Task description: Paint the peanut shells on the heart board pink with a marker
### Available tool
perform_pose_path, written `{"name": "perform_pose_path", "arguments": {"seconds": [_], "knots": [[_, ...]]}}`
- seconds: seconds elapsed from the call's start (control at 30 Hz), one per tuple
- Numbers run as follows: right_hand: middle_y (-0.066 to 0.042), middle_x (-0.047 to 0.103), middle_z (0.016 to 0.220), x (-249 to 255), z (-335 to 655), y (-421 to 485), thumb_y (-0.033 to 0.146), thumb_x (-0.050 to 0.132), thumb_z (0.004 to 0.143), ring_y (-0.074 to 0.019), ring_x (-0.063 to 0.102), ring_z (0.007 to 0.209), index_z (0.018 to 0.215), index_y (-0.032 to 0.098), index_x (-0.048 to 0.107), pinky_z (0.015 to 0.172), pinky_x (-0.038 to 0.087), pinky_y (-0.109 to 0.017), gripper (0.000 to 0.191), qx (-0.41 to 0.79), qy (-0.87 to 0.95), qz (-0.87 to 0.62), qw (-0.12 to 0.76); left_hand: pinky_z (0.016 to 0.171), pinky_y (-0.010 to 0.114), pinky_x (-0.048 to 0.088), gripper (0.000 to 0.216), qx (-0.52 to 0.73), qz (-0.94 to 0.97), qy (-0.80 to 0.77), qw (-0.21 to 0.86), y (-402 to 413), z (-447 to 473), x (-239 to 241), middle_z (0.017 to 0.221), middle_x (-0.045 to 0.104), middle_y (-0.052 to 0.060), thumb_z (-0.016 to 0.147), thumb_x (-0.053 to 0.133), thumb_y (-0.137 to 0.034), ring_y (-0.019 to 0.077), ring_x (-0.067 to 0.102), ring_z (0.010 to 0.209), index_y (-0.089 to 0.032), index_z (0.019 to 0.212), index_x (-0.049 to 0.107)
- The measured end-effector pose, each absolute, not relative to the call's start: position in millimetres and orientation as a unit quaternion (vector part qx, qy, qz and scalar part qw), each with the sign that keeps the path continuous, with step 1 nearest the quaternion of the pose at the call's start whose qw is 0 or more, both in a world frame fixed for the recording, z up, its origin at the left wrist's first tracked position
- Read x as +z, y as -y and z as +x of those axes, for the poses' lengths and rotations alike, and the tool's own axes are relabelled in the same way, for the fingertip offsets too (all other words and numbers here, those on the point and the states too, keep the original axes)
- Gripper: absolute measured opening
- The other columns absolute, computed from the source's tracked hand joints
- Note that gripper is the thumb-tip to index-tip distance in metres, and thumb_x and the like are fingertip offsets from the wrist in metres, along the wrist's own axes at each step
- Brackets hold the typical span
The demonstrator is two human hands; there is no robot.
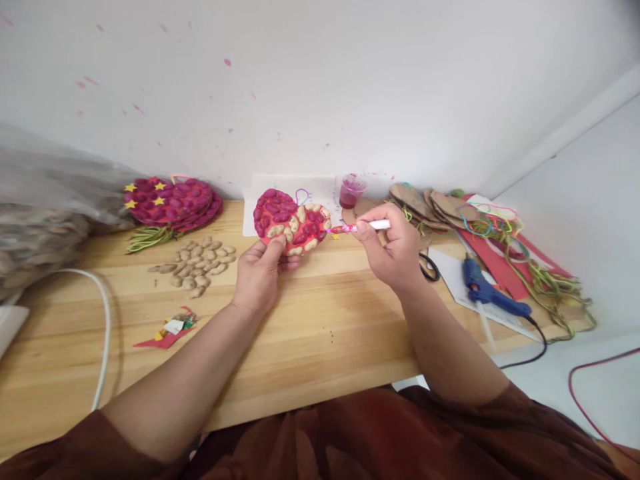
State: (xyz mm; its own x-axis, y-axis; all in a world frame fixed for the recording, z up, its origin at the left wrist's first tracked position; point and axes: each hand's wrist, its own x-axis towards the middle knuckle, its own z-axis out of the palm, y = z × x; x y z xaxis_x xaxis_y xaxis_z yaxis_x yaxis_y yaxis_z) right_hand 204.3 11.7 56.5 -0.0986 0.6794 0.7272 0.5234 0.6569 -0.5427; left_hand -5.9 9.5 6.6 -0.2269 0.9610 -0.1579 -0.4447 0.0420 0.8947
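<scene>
Peanut-covered plaque [291, 221], lower edge pinched in left hand [260, 270]; right hand [393, 248], apart, grips brush [379, 225].

We reach both bare forearms inward, the left one [183, 365] slanting far and right, the right one [453, 350] far and left. Our left hand [260, 272] grips, thumb on top; our right hand [395, 250] pinches between bent thumb and curled fingers.

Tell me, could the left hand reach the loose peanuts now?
Probably yes: nothing seems to stand between the left hand and the loose peanuts, though its grip on the peanut-covered piece likely must loosen first.
</scene>
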Motion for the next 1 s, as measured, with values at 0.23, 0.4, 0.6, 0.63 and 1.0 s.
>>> {"name": "perform_pose_path", "arguments": {"seconds": [0.23, 0.4, 0.6, 0.63, 1.0], "knots": [[0.0, 0.066, 0.084, 56.9, 203.9, -11.3, 0.026, 0.063, 0.096, -0.0137, 0.059, 0.075, 0.092, 0.022, 0.063, 0.071, 0.047, -0.029, 0.005, 0.086, 0.749, -0.398, 0.523, 0.05, 0.022, 0.053, 0.032, 0.629, 0.26, -0.463, 0.567, -8.8, -5.8, 11.0, 0.065, 0.068, 0.0, 0.063, 0.084, -0.037, 0.0119, 0.063, 0.053, -0.014, 0.077, 0.066], [0.0, 0.064, 0.083, 55.1, 205.7, -12.5, 0.025, 0.063, 0.096, -0.0133, 0.058, 0.074, 0.093, 0.022, 0.063, 0.07, 0.047, -0.029, 0.004, 0.093, 0.744, -0.387, 0.537, 0.05, 0.022, 0.053, 0.032, 0.632, 0.259, -0.459, 0.567, -9.4, -6.3, 10.1, 0.064, 0.068, 0.0, 0.063, 0.084, -0.036, 0.0119, 0.062, 0.052, -0.014, 0.077, 0.066], [0.0, 0.066, 0.083, 58.8, 204.2, -9.3, 0.024, 0.063, 0.095, -0.0137, 0.06, 0.074, 0.092, 0.022, 0.063, 0.07, 0.048, -0.029, 0.004, 0.079, 0.76, -0.383, 0.519, 0.048, 0.022, 0.052, 0.031, 0.629, 0.26, -0.463, 0.568, -10.0, -6.5, 9.4, 0.064, 0.067, -0.001, 0.065, 0.084, -0.037, 0.0122, 0.063, 0.052, -0.014, 0.078, 0.066], [-0.001, 0.066, 0.083, 59.2, 204.1, -9.1, 0.024, 0.063, 0.095, -0.0138, 0.06, 0.074, 0.092, 0.021, 0.063, 0.071, 0.048, -0.029, 0.004, 0.073, 0.757, -0.386, 0.522, 0.049, 0.021, 0.052, 0.031, 0.627, 0.262, -0.464, 0.568, -9.9, -6.6, 9.5, 0.064, 0.067, -0.001, 0.065, 0.084, -0.037, 0.0121, 0.063, 0.052, -0.014, 0.078, 0.066], [-0.001, 0.067, 0.084, 59.8, 203.4, -9.1, 0.022, 0.063, 0.094, -0.014, 0.061, 0.075, 0.091, 0.021, 0.063, 0.071, 0.049, -0.029, 0.003, 0.056, 0.756, -0.391, 0.522, 0.049, 0.022, 0.053, 0.033, 0.63, 0.271, -0.46, 0.564, -9.5, -7.5, 6.8, 0.065, 0.069, 0.0, 0.065, 0.084, -0.038, 0.0125, 0.064, 0.053, -0.015, 0.08, 0.066]]}}
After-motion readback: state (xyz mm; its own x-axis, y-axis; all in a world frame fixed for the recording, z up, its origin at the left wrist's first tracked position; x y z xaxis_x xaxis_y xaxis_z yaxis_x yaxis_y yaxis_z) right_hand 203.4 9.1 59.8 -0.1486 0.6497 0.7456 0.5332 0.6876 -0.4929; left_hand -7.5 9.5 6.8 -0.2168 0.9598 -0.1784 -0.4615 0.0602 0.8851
